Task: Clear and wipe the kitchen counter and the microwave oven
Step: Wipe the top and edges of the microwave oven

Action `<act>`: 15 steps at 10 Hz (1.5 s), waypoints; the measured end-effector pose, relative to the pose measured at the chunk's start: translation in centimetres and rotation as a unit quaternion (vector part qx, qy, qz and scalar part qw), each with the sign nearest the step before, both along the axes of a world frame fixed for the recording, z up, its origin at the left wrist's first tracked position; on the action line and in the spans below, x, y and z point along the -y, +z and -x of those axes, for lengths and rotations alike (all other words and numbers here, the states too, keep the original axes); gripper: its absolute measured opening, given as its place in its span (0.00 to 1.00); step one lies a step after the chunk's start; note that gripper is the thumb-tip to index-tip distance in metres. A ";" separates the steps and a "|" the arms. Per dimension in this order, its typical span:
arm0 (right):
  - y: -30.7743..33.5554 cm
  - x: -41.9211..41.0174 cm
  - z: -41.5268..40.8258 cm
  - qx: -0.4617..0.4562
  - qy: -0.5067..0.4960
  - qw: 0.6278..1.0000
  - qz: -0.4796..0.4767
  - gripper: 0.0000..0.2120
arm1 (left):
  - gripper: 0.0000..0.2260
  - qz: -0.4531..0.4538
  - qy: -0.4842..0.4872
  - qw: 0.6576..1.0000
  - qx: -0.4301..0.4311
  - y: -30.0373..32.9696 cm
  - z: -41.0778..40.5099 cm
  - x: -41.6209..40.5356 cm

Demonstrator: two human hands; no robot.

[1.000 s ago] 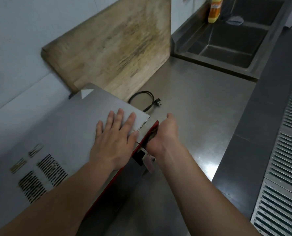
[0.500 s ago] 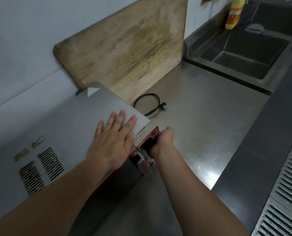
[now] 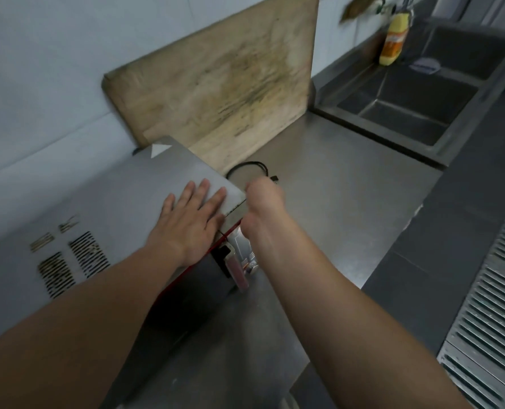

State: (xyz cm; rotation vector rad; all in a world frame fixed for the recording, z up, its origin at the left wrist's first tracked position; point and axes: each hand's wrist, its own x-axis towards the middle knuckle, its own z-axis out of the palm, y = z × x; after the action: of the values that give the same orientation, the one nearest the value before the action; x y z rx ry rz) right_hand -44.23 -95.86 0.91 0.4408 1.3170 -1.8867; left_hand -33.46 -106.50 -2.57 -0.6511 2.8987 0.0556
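head view | grey metal microwave oven [image 3: 103,208] with red front sits on the shiny steel kitchen counter [image 3: 333,208], by the big wooden cutting board [image 3: 215,93] | left hand [image 3: 189,219] flat on its top, fingers straight | right hand [image 3: 260,205] at the door edge, blurry, cannot tell its grip | step: seems to be working the door | next: steady the box, then wipe

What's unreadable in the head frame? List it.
- Right hand: fingers curl away behind its own back at the grey, red-trimmed microwave oven; grip undeterminable, also motion-blurred.
- Microwave front: faces away from the camera.
- Orange bottle label by the steel sink: too small and blurred.
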 end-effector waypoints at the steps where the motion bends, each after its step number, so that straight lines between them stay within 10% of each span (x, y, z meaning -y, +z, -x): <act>1: -0.9 -0.6 -1.3 -0.046 -0.011 0.997 -0.061 0.16 | 0.24 -0.002 0.002 1.000 -0.002 0.0 -0.1 -0.2; 3: -5.6 -1.4 -1.9 -0.019 -0.131 0.991 -0.013 0.11 | 0.24 -0.024 0.023 0.999 -0.015 0.0 -0.5 -0.7; 8: -8.9 -6.5 -5.2 -0.198 0.009 0.967 -0.159 0.09 | 0.29 -0.014 -0.002 1.000 0.006 -0.2 -10.5 -3.7; 12: -15.6 -8.0 -15.7 -0.291 0.264 0.846 -0.361 0.13 | 0.25 -0.096 0.066 0.991 -0.070 -5.3 -26.8 -11.7; 15: -17.7 -4.7 -26.2 -0.364 0.393 0.757 -0.375 0.15 | 0.39 -0.154 0.267 0.949 0.061 -12.3 -42.3 -13.3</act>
State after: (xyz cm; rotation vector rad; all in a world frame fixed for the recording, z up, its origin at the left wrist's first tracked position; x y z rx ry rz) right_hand -18.02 -91.15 -16.79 -0.5130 2.2977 -0.7248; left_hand 8.79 -93.23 -14.90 -1.2938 2.4350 0.5026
